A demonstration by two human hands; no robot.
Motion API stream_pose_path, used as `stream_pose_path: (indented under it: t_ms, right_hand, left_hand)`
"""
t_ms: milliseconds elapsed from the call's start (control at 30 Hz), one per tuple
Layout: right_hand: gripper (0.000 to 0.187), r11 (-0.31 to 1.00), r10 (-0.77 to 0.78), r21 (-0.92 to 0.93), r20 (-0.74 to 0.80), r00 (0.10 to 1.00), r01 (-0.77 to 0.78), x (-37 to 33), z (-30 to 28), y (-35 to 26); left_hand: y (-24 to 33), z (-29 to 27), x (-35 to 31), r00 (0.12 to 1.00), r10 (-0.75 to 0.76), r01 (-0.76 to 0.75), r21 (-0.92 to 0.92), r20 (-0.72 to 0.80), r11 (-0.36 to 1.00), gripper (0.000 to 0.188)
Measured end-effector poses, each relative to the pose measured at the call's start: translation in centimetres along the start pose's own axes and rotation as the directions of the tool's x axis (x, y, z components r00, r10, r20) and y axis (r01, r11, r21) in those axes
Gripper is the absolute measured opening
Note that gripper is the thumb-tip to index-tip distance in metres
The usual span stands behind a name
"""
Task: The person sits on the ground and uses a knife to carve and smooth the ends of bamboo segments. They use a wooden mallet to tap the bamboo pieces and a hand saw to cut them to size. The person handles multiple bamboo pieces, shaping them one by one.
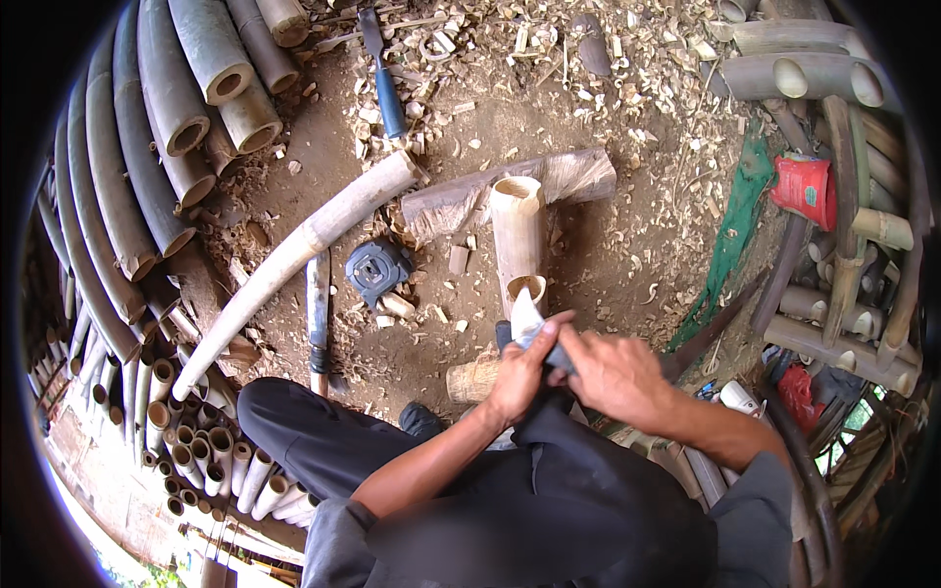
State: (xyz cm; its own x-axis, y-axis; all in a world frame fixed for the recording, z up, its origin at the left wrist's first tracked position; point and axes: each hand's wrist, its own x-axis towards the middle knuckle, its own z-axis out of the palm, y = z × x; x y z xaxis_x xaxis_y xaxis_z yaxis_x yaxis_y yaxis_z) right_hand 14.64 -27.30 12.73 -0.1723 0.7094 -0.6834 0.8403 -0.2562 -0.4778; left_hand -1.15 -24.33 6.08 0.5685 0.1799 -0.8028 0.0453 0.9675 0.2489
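In front of me a pale bamboo section leans its far end on a split wooden log. A scooped opening shows in its near part. At that opening lies the broad, pale blade of a knife, pointing away from me. My right hand is closed round the knife's dark handle, which the fingers mostly hide. My left hand is closed beside it, its thumb pressed along the base of the blade. The near end of the bamboo section is hidden behind the hands and blade.
Left of the work are a curved bamboo pole, a tape measure and a long-bladed tool. A blue-handled chisel lies beyond among shavings. Bamboo poles are stacked left; a red container and green netting are right.
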Motion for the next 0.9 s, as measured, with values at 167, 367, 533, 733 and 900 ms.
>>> stream_pose_path:
  t_ms: [167,367,533,733,900]
  right_hand:
    - [0.040,0.970,-0.067,-0.223,0.150,0.986,0.100,2.0,-2.7,1.4]
    - [0.041,0.983,0.023,0.180,0.139,0.990,-0.048,2.2,-0.1,0.8]
    - [0.047,0.779,0.283,0.605,-0.100,0.954,-0.168,2.8,8.4,-1.2]
    - [0.054,0.765,0.271,0.638,-0.191,0.943,-0.091,2.7,9.0,-1.6]
    - [0.046,0.910,0.271,0.375,-0.209,0.940,-0.179,1.1,3.0,0.9]
  left_hand:
    - [-1.9,1.9,2.6,0.985,-0.150,0.173,-0.548,0.086,0.818,0.048]
    - [-0.9,-0.1,1.4,0.974,-0.081,0.083,0.000,-0.213,0.997,0.039]
    - [1.6,-3.0,1.5,0.955,0.162,0.098,0.777,-0.250,0.622,0.051]
    - [3.7,-2.3,1.5,0.972,0.141,0.090,0.850,-0.189,0.520,0.050]
    - [1.4,1.1,3.2,0.979,0.178,-0.107,0.493,-0.099,0.864,0.047]
